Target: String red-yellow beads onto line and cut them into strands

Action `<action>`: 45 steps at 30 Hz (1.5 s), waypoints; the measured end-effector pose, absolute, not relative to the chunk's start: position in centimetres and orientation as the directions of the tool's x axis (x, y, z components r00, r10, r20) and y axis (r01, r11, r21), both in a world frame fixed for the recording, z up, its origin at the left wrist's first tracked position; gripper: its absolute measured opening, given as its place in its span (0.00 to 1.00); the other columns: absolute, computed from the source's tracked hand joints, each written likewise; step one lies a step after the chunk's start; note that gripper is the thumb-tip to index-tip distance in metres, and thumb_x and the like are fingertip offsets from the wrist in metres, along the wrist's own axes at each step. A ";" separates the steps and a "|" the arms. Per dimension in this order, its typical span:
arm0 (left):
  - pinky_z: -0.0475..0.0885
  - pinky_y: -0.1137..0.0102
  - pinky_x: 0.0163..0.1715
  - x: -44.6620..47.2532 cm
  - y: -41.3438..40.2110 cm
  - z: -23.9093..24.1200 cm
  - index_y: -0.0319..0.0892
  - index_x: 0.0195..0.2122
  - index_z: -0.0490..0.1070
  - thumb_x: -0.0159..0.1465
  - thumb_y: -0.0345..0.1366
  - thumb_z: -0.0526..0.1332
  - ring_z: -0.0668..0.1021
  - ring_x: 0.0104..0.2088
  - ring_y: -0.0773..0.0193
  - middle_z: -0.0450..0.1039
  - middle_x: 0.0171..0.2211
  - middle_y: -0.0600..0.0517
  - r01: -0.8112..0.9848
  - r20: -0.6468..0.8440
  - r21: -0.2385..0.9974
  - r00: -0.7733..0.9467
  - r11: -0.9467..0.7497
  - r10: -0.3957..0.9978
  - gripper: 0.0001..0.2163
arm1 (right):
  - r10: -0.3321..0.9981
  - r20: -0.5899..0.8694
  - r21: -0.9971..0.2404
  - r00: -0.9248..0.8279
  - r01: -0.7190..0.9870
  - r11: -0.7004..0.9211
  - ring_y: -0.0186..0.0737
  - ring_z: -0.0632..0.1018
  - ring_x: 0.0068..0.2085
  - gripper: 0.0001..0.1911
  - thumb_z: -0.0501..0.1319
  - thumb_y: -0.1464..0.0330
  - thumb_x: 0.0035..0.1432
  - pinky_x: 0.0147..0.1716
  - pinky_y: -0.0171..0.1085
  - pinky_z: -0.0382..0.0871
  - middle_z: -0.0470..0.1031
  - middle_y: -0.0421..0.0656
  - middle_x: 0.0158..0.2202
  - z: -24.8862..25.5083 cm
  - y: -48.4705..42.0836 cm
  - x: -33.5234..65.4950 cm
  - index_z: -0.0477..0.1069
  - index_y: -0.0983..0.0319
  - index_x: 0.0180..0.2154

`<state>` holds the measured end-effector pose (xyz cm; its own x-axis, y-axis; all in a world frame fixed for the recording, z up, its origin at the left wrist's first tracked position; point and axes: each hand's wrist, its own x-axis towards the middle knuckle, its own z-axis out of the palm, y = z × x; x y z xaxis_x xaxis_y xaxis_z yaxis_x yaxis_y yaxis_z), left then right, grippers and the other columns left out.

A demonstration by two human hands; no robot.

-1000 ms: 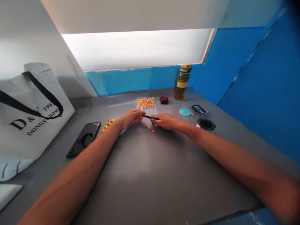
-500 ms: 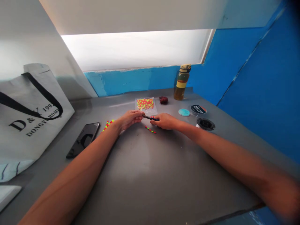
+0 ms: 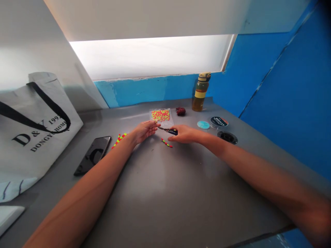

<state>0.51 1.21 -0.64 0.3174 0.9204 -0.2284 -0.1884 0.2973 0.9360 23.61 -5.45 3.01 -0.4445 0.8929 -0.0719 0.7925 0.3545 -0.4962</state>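
Note:
My right hand (image 3: 184, 134) grips a small dark tool with slim pointed jaws (image 3: 170, 131), like pliers or scissors. Its tip reaches left to the fingers of my left hand (image 3: 145, 131). Those fingers are pinched together; a tiny yellowish spot shows at their tips, but what they hold is too small to make out. Below the tool, a short row of red and yellow-green beads (image 3: 167, 143) lies on the table. More bead strings (image 3: 119, 139) rest beside my left forearm, which partly hides them.
Behind my hands is a clear bag of red and yellow beads (image 3: 160, 115). Nearby are a dark red bundle (image 3: 180, 111), a bottle (image 3: 200, 94), a turquoise disc (image 3: 203, 124), a round labelled case (image 3: 219, 122) and a black spool (image 3: 227, 137). At left are a phone (image 3: 93, 155) and a white bag (image 3: 33, 134).
The tool's tip has drawn slightly away from the left fingertips, and its jaws look a little more spread. My right hand has shifted slightly right. The view has tilted a little.

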 end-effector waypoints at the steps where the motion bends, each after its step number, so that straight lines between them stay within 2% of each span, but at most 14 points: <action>1: 0.75 0.76 0.31 0.5 1.2 -0.7 0.37 0.39 0.76 0.64 0.32 0.64 0.79 0.29 0.69 0.81 0.39 0.45 -0.187 -0.227 0.937 0.313 0.294 0.922 0.05 | 0.885 -0.067 -0.499 -0.461 0.783 0.370 0.48 0.77 0.49 0.29 0.63 0.53 0.57 0.41 0.35 0.66 0.76 0.47 0.54 2.9 -5.5 23.6 0.72 0.57 0.58; 4: 0.75 0.75 0.32 0.4 1.4 -1.0 0.37 0.40 0.75 0.64 0.33 0.64 0.80 0.33 0.67 0.80 0.42 0.44 -0.192 -0.202 0.944 0.306 0.268 0.930 0.06 | 0.837 -0.100 -0.493 -0.538 0.758 0.428 0.48 0.77 0.46 0.31 0.64 0.49 0.55 0.39 0.36 0.65 0.77 0.47 0.52 2.7 -6.1 23.4 0.72 0.57 0.55; 8: 0.75 0.75 0.34 0.4 1.4 -1.2 0.38 0.40 0.74 0.64 0.33 0.65 0.81 0.36 0.66 0.80 0.45 0.43 -0.243 -0.135 0.946 0.310 0.215 0.941 0.06 | 0.759 -0.173 -0.478 -0.628 0.727 0.493 0.45 0.76 0.38 0.26 0.66 0.48 0.53 0.31 0.36 0.63 0.79 0.45 0.42 3.1 -7.8 22.6 0.75 0.58 0.47; 14: 0.75 0.76 0.33 0.9 1.0 -0.6 0.38 0.40 0.74 0.65 0.35 0.64 0.81 0.34 0.68 0.80 0.44 0.45 -0.298 -0.110 0.932 0.312 0.207 0.944 0.06 | 0.768 -0.204 -0.426 -0.607 0.762 0.488 0.49 0.77 0.41 0.32 0.67 0.46 0.50 0.31 0.37 0.65 0.78 0.49 0.45 3.8 -8.9 22.2 0.74 0.60 0.49; 19: 0.75 0.77 0.32 1.2 0.7 -0.3 0.38 0.39 0.73 0.66 0.34 0.64 0.80 0.33 0.69 0.80 0.41 0.46 -0.350 -0.069 0.918 0.324 0.187 0.943 0.05 | 0.743 -0.406 -0.516 -0.532 0.804 0.294 0.41 0.79 0.27 0.23 0.64 0.65 0.54 0.24 0.35 0.66 0.80 0.44 0.30 4.3 -8.4 22.8 0.72 0.61 0.53; 21: 0.75 0.77 0.32 1.2 0.6 -0.2 0.38 0.39 0.73 0.66 0.34 0.64 0.81 0.33 0.69 0.80 0.41 0.46 -0.362 -0.060 0.913 0.338 0.189 0.939 0.05 | 0.744 -0.428 -0.530 -0.512 0.810 0.253 0.41 0.79 0.25 0.20 0.62 0.69 0.54 0.23 0.35 0.66 0.79 0.43 0.27 4.2 -8.3 22.8 0.73 0.62 0.50; 24: 0.75 0.76 0.32 1.4 0.5 -0.2 0.39 0.39 0.73 0.65 0.35 0.65 0.81 0.33 0.69 0.80 0.41 0.46 -0.352 -0.070 0.915 0.348 0.199 0.935 0.06 | 0.798 -0.343 -0.497 -0.496 0.816 0.294 0.41 0.78 0.23 0.17 0.61 0.69 0.54 0.23 0.36 0.65 0.80 0.44 0.26 3.6 -8.2 22.5 0.74 0.63 0.46; 28: 0.75 0.76 0.32 1.7 0.4 -0.3 0.39 0.39 0.72 0.65 0.37 0.66 0.81 0.33 0.68 0.80 0.41 0.46 -0.333 -0.066 0.921 0.376 0.201 0.924 0.07 | 0.846 -0.226 -0.452 -0.483 0.821 0.348 0.43 0.78 0.23 0.18 0.61 0.67 0.56 0.25 0.36 0.65 0.78 0.45 0.23 3.1 -8.2 21.9 0.72 0.64 0.49; 35: 0.75 0.75 0.34 1.8 0.4 -0.1 0.39 0.39 0.72 0.64 0.36 0.66 0.81 0.34 0.68 0.80 0.42 0.46 -0.340 -0.061 0.919 0.378 0.200 0.924 0.07 | 0.837 -0.320 -0.635 -0.444 0.756 0.158 0.44 0.78 0.21 0.34 0.61 0.63 0.60 0.21 0.36 0.67 0.75 0.39 0.19 3.0 -8.6 21.2 0.52 0.65 0.63; 40: 0.75 0.76 0.33 1.7 0.4 0.0 0.39 0.38 0.72 0.64 0.36 0.66 0.81 0.34 0.68 0.80 0.41 0.46 -0.346 -0.061 0.915 0.387 0.206 0.920 0.06 | 0.750 -0.354 -0.678 -0.558 0.706 0.206 0.43 0.78 0.22 0.42 0.65 0.60 0.58 0.22 0.36 0.67 0.77 0.39 0.22 2.5 -8.7 21.4 0.48 0.65 0.66; 42: 0.75 0.76 0.33 1.7 0.4 0.0 0.39 0.38 0.72 0.64 0.35 0.66 0.81 0.34 0.68 0.80 0.41 0.46 -0.352 -0.053 0.913 0.393 0.203 0.918 0.06 | 0.801 -0.240 -0.651 -0.548 0.703 0.286 0.43 0.79 0.26 0.42 0.67 0.57 0.57 0.27 0.37 0.67 0.78 0.42 0.26 2.5 -8.3 21.6 0.54 0.65 0.65; 45: 0.74 0.75 0.34 1.7 0.3 0.0 0.39 0.39 0.73 0.65 0.35 0.65 0.80 0.34 0.68 0.80 0.41 0.46 -0.358 -0.044 0.912 0.396 0.199 0.917 0.06 | 0.926 0.050 -0.619 -0.373 0.716 0.322 0.43 0.80 0.35 0.32 0.63 0.56 0.61 0.36 0.38 0.68 0.80 0.46 0.36 2.6 -7.4 21.7 0.63 0.64 0.62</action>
<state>1.72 0.29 -0.02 0.3964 0.9170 -0.0443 -0.3578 0.1988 0.9124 21.65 -7.42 2.60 -0.3730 0.9265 0.0503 0.7165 0.3221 -0.6188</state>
